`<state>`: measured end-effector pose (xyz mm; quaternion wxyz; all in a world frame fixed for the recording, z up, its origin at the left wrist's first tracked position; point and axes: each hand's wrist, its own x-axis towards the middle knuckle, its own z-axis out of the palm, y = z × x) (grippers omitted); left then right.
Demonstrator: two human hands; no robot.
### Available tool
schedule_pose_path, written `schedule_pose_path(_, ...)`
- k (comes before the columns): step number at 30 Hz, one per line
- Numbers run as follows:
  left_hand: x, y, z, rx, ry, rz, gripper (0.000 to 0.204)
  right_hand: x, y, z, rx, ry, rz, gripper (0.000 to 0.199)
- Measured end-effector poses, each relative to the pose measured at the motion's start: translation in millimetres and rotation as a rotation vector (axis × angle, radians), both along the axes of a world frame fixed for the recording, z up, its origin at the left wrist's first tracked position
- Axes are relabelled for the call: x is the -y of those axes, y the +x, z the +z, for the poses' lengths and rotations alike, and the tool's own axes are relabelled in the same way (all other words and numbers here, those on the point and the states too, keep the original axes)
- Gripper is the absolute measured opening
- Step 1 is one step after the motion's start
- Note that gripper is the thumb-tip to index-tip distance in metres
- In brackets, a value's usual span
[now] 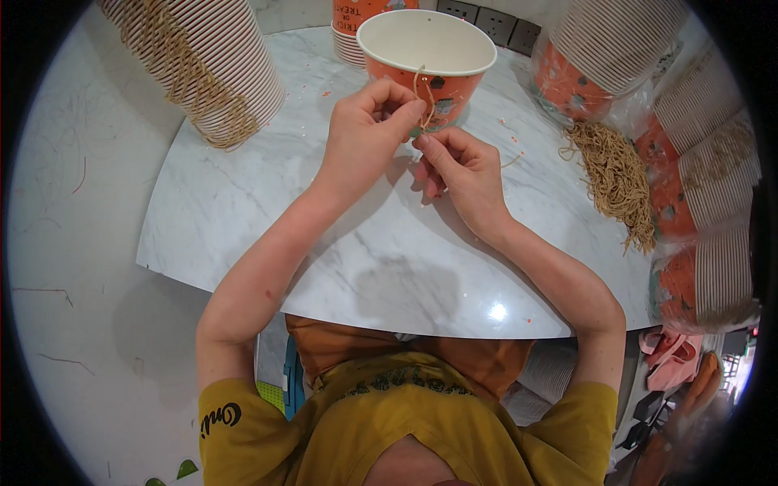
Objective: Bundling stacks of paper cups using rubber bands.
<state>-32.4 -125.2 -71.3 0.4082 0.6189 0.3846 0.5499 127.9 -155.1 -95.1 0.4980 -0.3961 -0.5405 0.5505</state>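
An orange printed paper bucket [466, 87] with a white inside and rim stands upright at the far middle of the table. In front of it, both my hands pinch a thin brown twine cord [430, 105], which loops up against the bucket's near side and rim. My left hand [374, 121] closes thumb and forefinger on the cord from the left. My right hand [463, 166] grips it lower down, close to the bucket's bottom edge. A loose cord end sticks out to the right behind the right hand. Whether the cord passes through the bucket wall is hidden by my fingers.
A tall nested bucket stack [235, 73] strung with twine rises at the far left. A heap of cut twine [612, 178] lies on the marble-patterned table [381, 283] at right, beside plastic-wrapped bucket stacks [713, 190]. Power sockets [494, 24] line the back. Small orange scraps dot the tabletop.
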Motion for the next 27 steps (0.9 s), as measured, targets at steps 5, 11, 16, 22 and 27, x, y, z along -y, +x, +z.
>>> schedule_pose_path(5,-2,-2,-1,0.113,-0.077,-0.034,0.014,2,0,1,0.050,0.045,-0.011,0.021)
schedule_pose_path(11,-5,-3,-4,0.096,-0.079,-0.040,0.012,3,-1,-1,0.047,0.078,0.002,0.021)
schedule_pose_path(16,-10,-5,-11,0.024,-0.006,0.021,0.010,6,-3,2,0.107,0.141,0.028,0.019)
schedule_pose_path(22,-7,4,-12,-0.038,0.080,0.107,0.011,10,-3,7,0.136,0.159,0.011,0.016)
schedule_pose_path(27,-6,2,-9,-0.096,0.144,0.158,0.010,10,-3,8,0.120,0.159,0.010,0.016)
